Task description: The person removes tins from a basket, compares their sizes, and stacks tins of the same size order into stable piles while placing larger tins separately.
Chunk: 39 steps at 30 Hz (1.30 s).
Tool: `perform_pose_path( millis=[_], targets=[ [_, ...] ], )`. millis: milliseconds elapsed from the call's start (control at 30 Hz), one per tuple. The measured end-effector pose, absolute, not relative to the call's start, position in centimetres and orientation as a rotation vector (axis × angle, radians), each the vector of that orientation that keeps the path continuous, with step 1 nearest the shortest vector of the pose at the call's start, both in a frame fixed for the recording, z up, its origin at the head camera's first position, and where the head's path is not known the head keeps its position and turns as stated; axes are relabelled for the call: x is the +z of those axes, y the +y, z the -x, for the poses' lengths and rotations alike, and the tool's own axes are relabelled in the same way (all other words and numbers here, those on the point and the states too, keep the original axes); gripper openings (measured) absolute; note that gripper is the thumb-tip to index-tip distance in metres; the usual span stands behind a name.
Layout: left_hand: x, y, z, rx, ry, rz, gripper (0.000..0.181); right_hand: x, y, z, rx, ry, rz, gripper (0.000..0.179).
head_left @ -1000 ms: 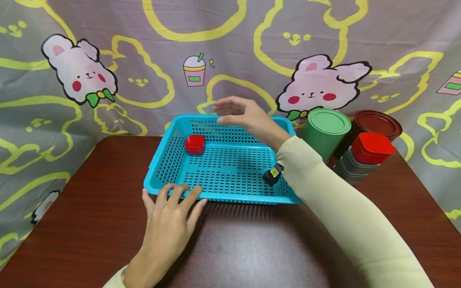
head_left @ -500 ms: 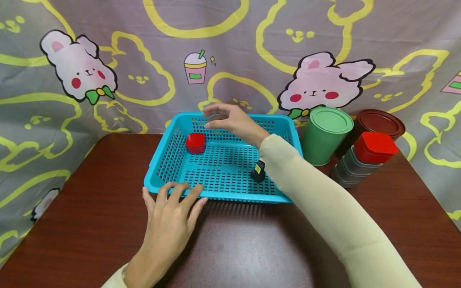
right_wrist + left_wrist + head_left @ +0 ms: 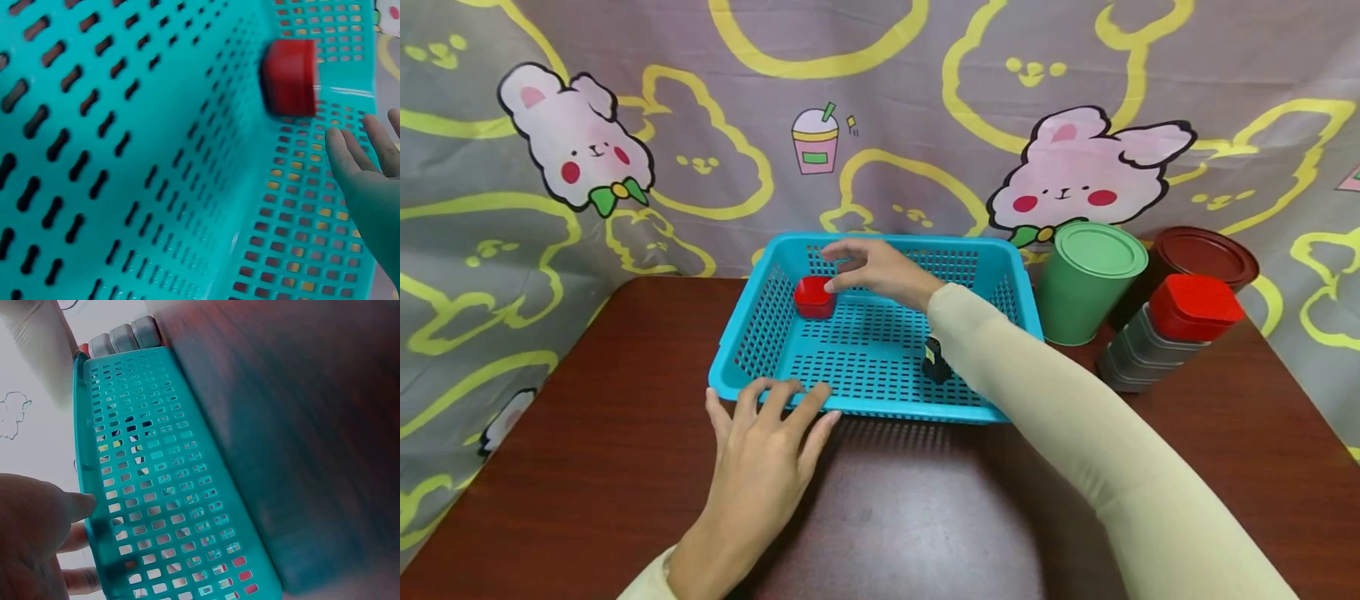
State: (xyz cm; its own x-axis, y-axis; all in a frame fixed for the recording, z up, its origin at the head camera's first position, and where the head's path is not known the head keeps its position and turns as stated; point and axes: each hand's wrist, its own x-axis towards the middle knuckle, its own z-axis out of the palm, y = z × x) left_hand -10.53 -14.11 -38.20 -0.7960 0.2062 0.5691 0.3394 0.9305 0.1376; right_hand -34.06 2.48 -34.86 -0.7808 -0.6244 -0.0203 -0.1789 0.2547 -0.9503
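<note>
A turquoise perforated plastic basket [image 3: 880, 408] stands on the brown table. In its back left corner sits a small red-lidded container [image 3: 814, 297], seen also as a red container [image 3: 292, 78] in the right wrist view. My right hand [image 3: 876, 268] hovers over the basket, fingers spread and bent a little, just right of the red container and holding nothing. My left hand [image 3: 760, 454] rests its fingers on the basket's front rim near the left corner. In the left wrist view the fingers of that left hand [image 3: 37, 531] lie at the rim.
Right of the basket stand a green lidded can [image 3: 1090, 283], a dark red can [image 3: 1206, 254] and a stack of grey containers [image 3: 1150, 354] topped by a red lid [image 3: 1197, 307]. A patterned cloth [image 3: 880, 108] hangs behind the table [image 3: 587, 417].
My right hand has moved left and down, from above the basket's back rim to beside the red container. The left hand stays on the front rim.
</note>
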Motion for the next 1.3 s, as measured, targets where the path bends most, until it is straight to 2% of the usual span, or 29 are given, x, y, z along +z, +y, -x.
perform_pose_path(
  millis=[333,467,500,700,1200,1300],
  targets=[
    [-38.2,-14.0,10.7,-0.3,-2.499,0.395,0.031,-35.6,2.0,34.0,-1.463,2.115,0.712,0.066],
    [-38.2,-14.0,10.7,-0.29,-2.492,0.395,0.051,-35.9,1.9,34.1,-1.442,2.122,0.695,0.067],
    [-38.2,-14.0,10.7,-0.288,-2.492,0.395,0.051,-36.0,1.9,34.1,-1.442,2.12,0.693,0.067],
    [-38.1,-14.0,10.7,-0.284,-2.502,0.39,0.03,-36.6,1.5,34.4,-1.465,2.089,0.664,0.07],
    [-38.0,-14.3,10.6,-0.286,-2.513,0.391,0.03,-37.5,0.0,35.0,-1.381,2.133,0.668,0.073],
    [-38.0,-14.2,10.6,-0.296,-2.519,0.392,0.036,-37.7,-0.3,35.0,-1.365,2.133,0.663,0.072]
  ],
)
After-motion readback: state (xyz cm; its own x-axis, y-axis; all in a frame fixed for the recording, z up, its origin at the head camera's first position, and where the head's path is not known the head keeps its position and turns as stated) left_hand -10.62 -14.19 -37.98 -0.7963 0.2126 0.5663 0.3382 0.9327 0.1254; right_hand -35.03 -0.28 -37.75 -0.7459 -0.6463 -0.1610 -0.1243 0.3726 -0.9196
